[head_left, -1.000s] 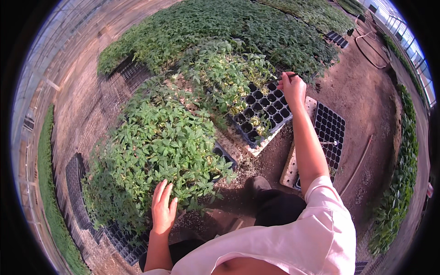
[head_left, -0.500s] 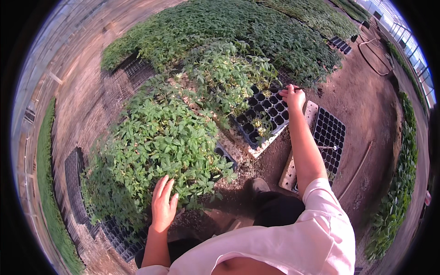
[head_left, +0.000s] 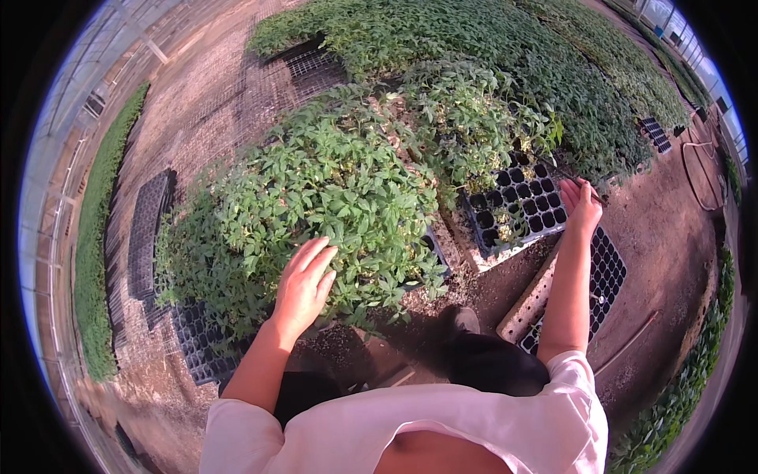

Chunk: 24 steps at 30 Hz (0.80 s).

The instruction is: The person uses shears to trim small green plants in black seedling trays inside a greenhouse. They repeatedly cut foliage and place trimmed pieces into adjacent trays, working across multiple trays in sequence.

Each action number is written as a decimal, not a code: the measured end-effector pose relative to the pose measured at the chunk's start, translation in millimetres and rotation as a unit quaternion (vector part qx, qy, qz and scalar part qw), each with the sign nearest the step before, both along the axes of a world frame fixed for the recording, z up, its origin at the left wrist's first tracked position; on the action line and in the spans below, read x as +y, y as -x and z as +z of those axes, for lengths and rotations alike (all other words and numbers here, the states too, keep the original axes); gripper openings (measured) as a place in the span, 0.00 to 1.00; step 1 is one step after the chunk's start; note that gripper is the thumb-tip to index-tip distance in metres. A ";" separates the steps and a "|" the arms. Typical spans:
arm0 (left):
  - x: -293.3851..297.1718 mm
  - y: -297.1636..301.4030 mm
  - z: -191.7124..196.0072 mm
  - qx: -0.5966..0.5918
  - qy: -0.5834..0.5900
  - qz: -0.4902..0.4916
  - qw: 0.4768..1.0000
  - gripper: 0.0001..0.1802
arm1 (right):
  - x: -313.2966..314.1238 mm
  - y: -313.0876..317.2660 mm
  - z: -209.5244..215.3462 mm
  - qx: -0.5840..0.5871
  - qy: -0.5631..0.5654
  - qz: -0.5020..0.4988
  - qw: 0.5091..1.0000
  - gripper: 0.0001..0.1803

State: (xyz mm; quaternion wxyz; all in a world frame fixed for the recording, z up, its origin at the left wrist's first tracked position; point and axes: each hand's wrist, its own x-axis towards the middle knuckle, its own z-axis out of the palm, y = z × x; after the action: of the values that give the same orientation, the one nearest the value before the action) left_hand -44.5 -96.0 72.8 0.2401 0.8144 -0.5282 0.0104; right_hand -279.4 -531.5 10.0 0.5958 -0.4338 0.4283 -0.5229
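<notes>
My left hand [head_left: 302, 286] lies flat with fingers apart on the near edge of a dense block of green seedlings [head_left: 316, 189]. It holds nothing. My right hand [head_left: 583, 205] reaches out to the right edge of a black seedling tray [head_left: 525, 205], most of whose cells are bare. A thin dark stem or stick pokes out past its fingers; I cannot tell whether the hand grips it. A few small plants remain in the tray's left cells.
Another black cell tray [head_left: 604, 276] lies under my right forearm, beside a pale board [head_left: 530, 304]. Black trays [head_left: 146, 229] lie at the left on mesh ground. More seedling beds [head_left: 505, 39] stretch behind. A hose [head_left: 699, 174] curls on bare soil at the right.
The view has shifted and my right hand has drawn back a little toward the tray's right edge. My left hand stays on the seedlings.
</notes>
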 end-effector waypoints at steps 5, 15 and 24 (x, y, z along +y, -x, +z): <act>-78.3 -33.8 3.8 -0.050 0.009 -0.062 0.997 0.21 | 24.0 -13.4 27.8 0.002 0.028 0.038 0.999 0.14; -145.8 -51.6 -22.1 -0.033 -0.262 -0.041 0.964 0.20 | 80.2 -70.4 52.7 0.009 0.041 0.207 0.977 0.15; -107.7 -32.0 -37.0 -0.093 -0.240 -0.034 0.966 0.16 | 115.5 -131.0 51.5 0.096 0.117 0.313 0.937 0.12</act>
State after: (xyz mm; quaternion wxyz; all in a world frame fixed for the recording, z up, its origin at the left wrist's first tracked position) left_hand -12.5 -203.7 35.7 -0.0120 0.8249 -0.5629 -0.0492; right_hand -148.4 -416.0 61.5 0.6302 -0.6611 0.2616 -0.3120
